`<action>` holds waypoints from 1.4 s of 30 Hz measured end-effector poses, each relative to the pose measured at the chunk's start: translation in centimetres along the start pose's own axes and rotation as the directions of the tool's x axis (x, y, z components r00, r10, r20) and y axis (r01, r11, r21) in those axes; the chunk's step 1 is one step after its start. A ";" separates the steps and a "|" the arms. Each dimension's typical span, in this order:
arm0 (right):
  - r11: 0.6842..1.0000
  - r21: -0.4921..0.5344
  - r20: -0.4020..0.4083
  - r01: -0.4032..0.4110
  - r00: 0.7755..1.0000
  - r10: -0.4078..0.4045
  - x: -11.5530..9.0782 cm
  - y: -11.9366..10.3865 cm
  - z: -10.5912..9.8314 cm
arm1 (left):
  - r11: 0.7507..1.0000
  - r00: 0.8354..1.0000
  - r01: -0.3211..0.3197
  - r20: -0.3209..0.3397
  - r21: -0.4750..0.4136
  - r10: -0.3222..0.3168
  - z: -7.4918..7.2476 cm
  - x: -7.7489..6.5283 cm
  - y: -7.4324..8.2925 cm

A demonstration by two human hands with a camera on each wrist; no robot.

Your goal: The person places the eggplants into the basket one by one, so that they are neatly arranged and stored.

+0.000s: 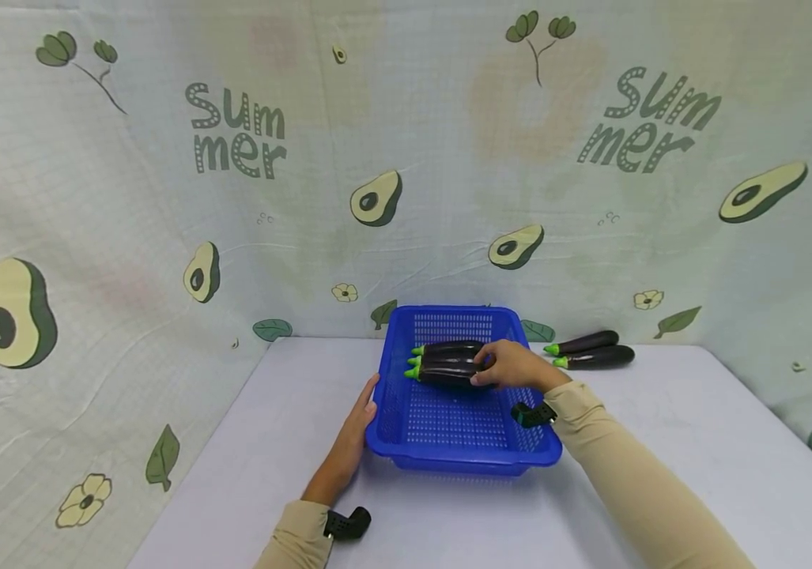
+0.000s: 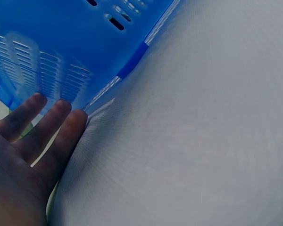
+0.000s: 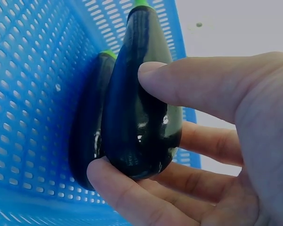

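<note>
Three dark, glossy eggplants (image 1: 448,373) lie side by side in a blue plastic basket (image 1: 462,457), their green stems toward its left wall. My right hand (image 1: 519,365) reaches over the basket's right rim. Its thumb and curled fingers hold the rounded end of one eggplant (image 3: 137,103), seen close up in the right wrist view. Another eggplant (image 3: 87,127) lies beside it against the perforated basket. My left hand (image 1: 352,431) rests along the outside of the basket's left wall. In the left wrist view its straight fingers (image 2: 61,127) touch the slotted side.
Two more eggplants (image 1: 598,357) lie on the white table (image 1: 662,442) behind and to the right of the basket. A cloth printed with avocados and lettering (image 1: 448,261) hangs at the back and left. A black wrist device (image 1: 350,523) is on the left sleeve.
</note>
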State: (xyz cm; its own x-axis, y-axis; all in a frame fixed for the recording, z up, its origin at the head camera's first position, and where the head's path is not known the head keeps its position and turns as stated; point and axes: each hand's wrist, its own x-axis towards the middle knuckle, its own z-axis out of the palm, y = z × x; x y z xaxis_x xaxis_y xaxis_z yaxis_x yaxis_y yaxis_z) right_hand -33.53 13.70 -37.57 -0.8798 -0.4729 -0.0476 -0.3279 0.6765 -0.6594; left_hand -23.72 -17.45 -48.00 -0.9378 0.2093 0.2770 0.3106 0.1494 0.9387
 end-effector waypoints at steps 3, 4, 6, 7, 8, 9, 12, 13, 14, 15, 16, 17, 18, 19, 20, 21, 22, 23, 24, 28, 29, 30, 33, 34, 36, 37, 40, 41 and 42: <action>1.000 -0.006 -0.003 0.007 1.000 -0.008 0.1 0.1 0.1 | 1.000 1.000 0.020 -0.001 0.005 -0.020 0.0 0.0 0.0; 1.000 -0.010 -0.007 0.006 1.000 -0.006 0.1 0.0 0.2 | 1.000 1.000 0.023 -0.002 0.002 -0.023 0.0 0.1 0.0; 1.000 -0.026 -0.012 0.008 1.000 -0.008 0.2 -0.1 0.2 | 1.000 1.000 0.031 -0.002 0.004 -0.031 0.0 0.1 0.1; 0.999 -0.035 -0.012 0.009 1.000 -0.009 0.1 -0.1 0.2 | 0.999 0.999 0.035 -0.002 0.005 -0.035 -0.1 0.1 0.1; 0.999 -0.044 -0.014 0.007 1.000 -0.008 0.1 -0.1 0.2 | 0.999 0.999 0.035 -0.001 0.003 -0.035 -0.1 0.1 0.1; 0.999 -0.054 -0.013 0.006 1.000 -0.006 0.1 -0.2 0.3 | 0.999 0.999 0.033 0.000 -0.002 -0.033 -0.1 0.1 0.1; 0.997 -0.078 -0.006 0.004 1.000 -0.005 0.1 -0.1 0.5 | 1.000 1.000 0.022 0.005 -0.013 -0.022 -0.1 0.0 0.0; 0.996 -0.084 -0.006 0.004 1.000 -0.005 0.1 -0.1 0.6 | 1.000 1.000 0.022 0.006 -0.014 -0.022 -0.1 0.0 -0.1; 0.996 -0.090 -0.006 0.003 1.000 -0.003 0.1 0.0 0.7 | 1.000 1.000 0.023 0.006 -0.014 -0.022 -0.1 0.0 -0.1; 0.995 -0.096 -0.004 0.003 1.000 -0.003 0.1 0.0 0.7 | 1.000 1.000 0.022 0.006 -0.014 -0.022 -0.1 -0.1 -0.2; 0.995 -0.101 -0.003 0.002 1.000 -0.002 0.1 0.1 0.8 | 1.000 1.000 0.024 0.007 -0.013 -0.023 -0.1 -0.1 -0.2; 0.994 -0.109 -0.001 0.002 1.000 -0.002 0.1 0.1 0.8 | 1.000 1.000 0.028 0.006 -0.010 -0.027 -0.1 -0.1 -0.2; 0.993 -0.118 -0.002 0.003 1.000 -0.003 0.1 0.0 0.8 | 1.000 1.000 0.025 0.006 -0.009 -0.025 0.0 -0.1 -0.2; 0.992 -0.124 -0.002 0.004 1.000 -0.004 0.1 0.0 0.9 | 1.000 1.000 0.030 0.005 -0.005 -0.030 0.0 -0.1 -0.2; 0.992 -0.128 -0.002 0.001 1.000 -0.002 0.1 0.0 0.8 | 1.000 1.000 0.029 0.003 -0.003 -0.029 0.0 -0.1 -0.1; 0.991 -0.133 -0.002 0.000 1.000 -0.001 0.1 -0.1 0.8 | 1.000 1.000 0.028 0.001 -0.003 -0.028 0.0 -0.1 -0.1; 0.991 -0.137 -0.003 -0.001 1.000 0.000 0.2 -0.1 0.8 | 1.000 1.000 0.026 0.000 -0.003 -0.026 0.0 -0.1 -0.1; 0.990 -0.143 -0.001 -0.001 1.000 0.000 0.2 -0.1 0.8 | 1.000 1.000 0.021 0.000 -0.002 -0.021 0.0 -0.1 -0.1; 0.989 -0.147 0.000 -0.002 1.000 0.002 0.2 -0.2 0.8 | 1.000 1.000 0.018 0.001 -0.004 -0.018 0.0 -0.1 -0.1; 0.988 -0.153 0.006 -0.011 1.000 0.012 0.1 -0.3 0.8 | 1.000 1.000 0.012 0.003 -0.008 -0.012 -0.1 0.0 -0.1; 0.987 -0.158 0.008 -0.011 1.000 0.013 0.1 -0.4 0.8 | 1.000 1.000 0.008 0.004 -0.011 -0.008 0.0 0.0 -0.1; 0.987 -0.162 0.010 -0.014 1.000 0.016 0.1 -0.4 0.8 | 1.000 1.000 0.011 0.003 -0.013 -0.011 -0.1 0.0 -0.1; 0.984 -0.176 0.011 -0.019 1.000 0.021 0.2 -0.4 0.7 | 1.000 1.000 0.006 0.002 -0.015 -0.006 0.0 0.1 -0.1; 0.983 -0.182 0.014 -0.019 1.000 0.022 0.2 -0.4 0.7 | 1.000 1.000 0.007 0.001 -0.014 -0.007 0.0 0.1 0.0; 0.983 -0.180 0.020 -0.028 0.999 0.032 0.3 -0.5 0.7 | 1.000 1.000 0.007 0.001 -0.013 -0.007 0.0 0.1 0.0; 0.984 -0.175 0.024 -0.034 0.999 0.038 0.3 -0.5 0.8 | 1.000 1.000 0.005 0.001 -0.014 -0.005 0.0 0.1 0.0; 0.985 -0.166 0.035 -0.040 0.998 0.046 0.2 -0.5 0.9 | 1.000 1.000 0.002 -0.001 -0.015 -0.002 0.0 0.0 -0.1; 0.986 -0.164 0.036 -0.041 0.998 0.048 0.1 -0.5 1.0 | 1.000 1.000 0.001 -0.003 -0.012 -0.001 0.0 0.0 -0.1; 0.986 -0.160 0.035 -0.047 0.998 0.053 0.1 -0.5 1.0 | 1.000 1.000 0.000 -0.002 -0.011 0.000 0.0 -0.1 -0.2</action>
State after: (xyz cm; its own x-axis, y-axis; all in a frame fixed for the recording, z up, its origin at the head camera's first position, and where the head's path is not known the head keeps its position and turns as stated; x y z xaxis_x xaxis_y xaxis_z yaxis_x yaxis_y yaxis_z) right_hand -33.06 12.76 -37.99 -0.8835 -0.4557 -0.1088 -0.3372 0.7797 -0.5276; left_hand -23.72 -17.45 -48.19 -0.9380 0.2075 0.2778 0.3093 0.1386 0.9408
